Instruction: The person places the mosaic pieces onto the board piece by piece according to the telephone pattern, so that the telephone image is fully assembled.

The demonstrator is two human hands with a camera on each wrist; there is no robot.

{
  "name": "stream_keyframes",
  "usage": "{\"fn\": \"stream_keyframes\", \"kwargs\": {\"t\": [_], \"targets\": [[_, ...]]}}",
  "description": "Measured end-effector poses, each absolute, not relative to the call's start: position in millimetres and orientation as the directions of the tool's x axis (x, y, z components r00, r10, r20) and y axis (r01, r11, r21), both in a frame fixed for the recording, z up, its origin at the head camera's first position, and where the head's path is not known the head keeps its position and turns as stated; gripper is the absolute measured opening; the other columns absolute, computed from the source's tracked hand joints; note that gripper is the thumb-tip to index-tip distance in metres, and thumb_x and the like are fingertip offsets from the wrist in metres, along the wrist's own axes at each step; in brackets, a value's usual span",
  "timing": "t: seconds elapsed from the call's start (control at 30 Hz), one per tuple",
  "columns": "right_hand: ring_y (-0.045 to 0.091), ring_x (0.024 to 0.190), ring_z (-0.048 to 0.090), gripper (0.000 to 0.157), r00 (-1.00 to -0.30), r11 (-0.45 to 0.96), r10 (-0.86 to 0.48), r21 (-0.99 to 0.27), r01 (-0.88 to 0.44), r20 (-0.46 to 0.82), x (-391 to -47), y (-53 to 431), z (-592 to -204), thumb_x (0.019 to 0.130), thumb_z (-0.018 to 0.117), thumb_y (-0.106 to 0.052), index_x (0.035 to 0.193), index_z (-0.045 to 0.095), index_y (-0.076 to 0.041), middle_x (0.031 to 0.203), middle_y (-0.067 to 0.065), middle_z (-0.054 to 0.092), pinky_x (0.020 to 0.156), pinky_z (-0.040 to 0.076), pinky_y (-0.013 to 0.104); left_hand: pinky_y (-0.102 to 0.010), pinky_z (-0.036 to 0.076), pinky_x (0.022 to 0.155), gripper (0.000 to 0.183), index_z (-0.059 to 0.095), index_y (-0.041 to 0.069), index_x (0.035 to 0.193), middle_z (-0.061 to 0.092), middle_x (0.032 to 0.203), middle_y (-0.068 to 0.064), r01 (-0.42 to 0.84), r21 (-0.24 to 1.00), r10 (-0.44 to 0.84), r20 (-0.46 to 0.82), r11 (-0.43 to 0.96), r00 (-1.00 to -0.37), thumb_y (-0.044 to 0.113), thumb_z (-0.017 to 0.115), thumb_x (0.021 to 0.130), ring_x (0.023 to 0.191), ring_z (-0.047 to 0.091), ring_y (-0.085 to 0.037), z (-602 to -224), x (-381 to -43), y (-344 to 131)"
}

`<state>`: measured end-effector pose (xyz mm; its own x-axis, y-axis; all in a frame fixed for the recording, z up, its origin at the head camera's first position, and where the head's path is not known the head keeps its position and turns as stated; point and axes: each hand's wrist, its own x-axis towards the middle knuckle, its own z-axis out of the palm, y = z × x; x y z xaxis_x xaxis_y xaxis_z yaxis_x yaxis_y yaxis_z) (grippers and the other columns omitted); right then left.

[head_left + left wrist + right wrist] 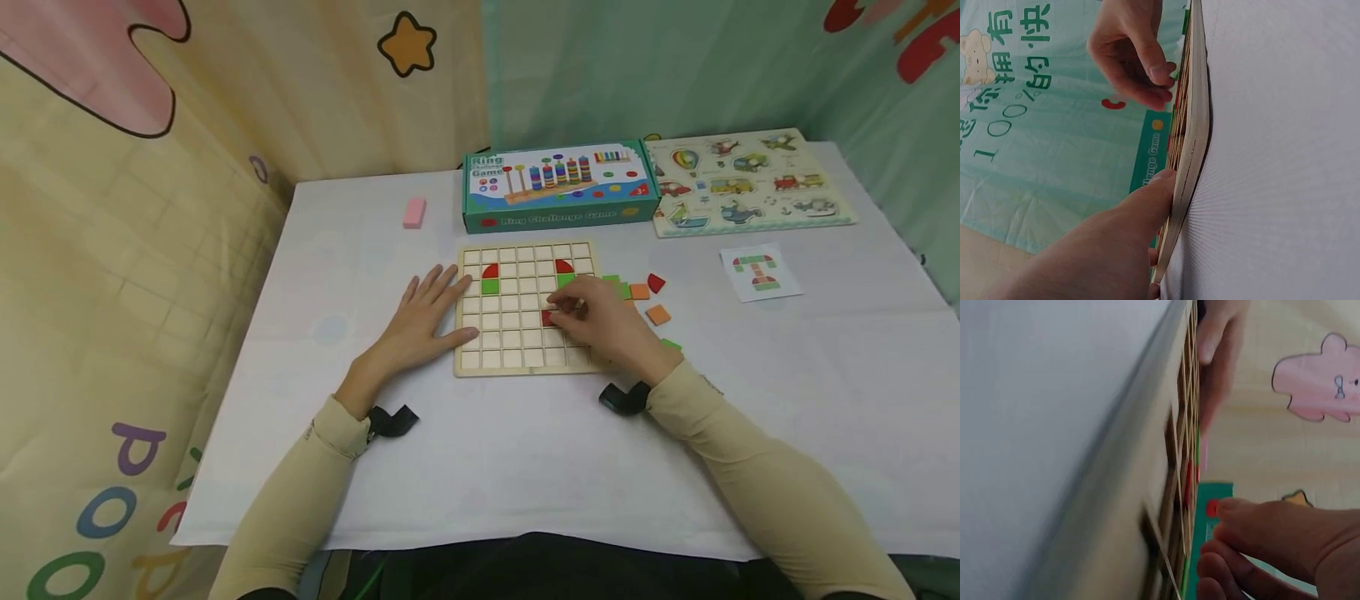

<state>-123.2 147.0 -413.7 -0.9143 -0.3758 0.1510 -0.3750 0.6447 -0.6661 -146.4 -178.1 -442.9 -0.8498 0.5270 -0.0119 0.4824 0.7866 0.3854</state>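
Note:
A wooden grid board (470, 372) lies on the table. My left hand (426, 315) rests at its left edge, fingers spread, fingertips and thumb on the frame. My right hand (603, 315) is over the board's right half, fingers loosely bent, with no piece visible between them. Beside its thumb a red piece (547, 318) shows in a cell, partly covered. At the upper left, a red quarter-round piece (491, 271) sits above a green square (490, 287). Another red quarter-round (563, 267) and green square (566, 280) sit at the upper right.
Loose orange squares (657, 315), green squares and a red piece (656, 283) lie right of the board. A pattern card (783, 286) is farther right. Behind stand a green game box (562, 218) and a picture puzzle board (783, 194). A pink block (414, 212) lies at the back left.

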Motion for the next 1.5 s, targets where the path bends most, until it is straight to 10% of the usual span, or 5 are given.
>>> {"fn": "stream_keyframes", "kwargs": {"t": [0.3,0.97,1.5], "targets": [[0.038,0.097,0.071,0.026,-0.977,0.75,-0.173,-0.626,-0.213,0.125,-145.0,215.3,-387.7,0.096,0.076,-0.008,0.119,0.075,0.003,0.113,0.024,0.074,0.087,0.061,0.055,-0.055,-0.004,0.133,0.088,0.024,0.021,0.17,0.012,0.178,-0.008,0.49,0.38,0.531,-0.004,0.785,-0.847,0.058,0.062,0.1,0.166,0.002,-0.03,-439.2,-148.1,-174.5],[0.036,0.1,0.06,0.028,-0.975,0.814,-0.111,-0.581,0.021,-0.191,-157.1,255.0,-388.4,0.095,0.075,-0.006,0.121,0.071,0.005,0.107,0.024,0.071,0.085,0.044,0.042,-0.055,-0.003,0.133,0.089,0.024,0.021,0.17,0.012,0.178,-0.007,0.477,0.376,0.521,-0.019,0.795,-0.853,0.06,0.062,0.099,0.166,0.003,-0.03,-440.8,-148.0,-176.7],[0.005,0.071,0.06,0.024,-0.999,0.765,0.035,-0.643,0.048,-0.033,-151.4,252.5,-386.1,0.095,0.08,-0.019,0.107,0.073,0.001,0.095,0.019,0.075,0.068,0.046,0.027,-0.056,-0.003,0.133,0.089,0.024,0.021,0.169,0.012,0.179,-0.007,0.475,0.386,0.523,-0.021,0.791,-0.852,0.059,0.062,0.099,0.166,0.002,-0.031,-438.6,-145.2,-178.7]]}}
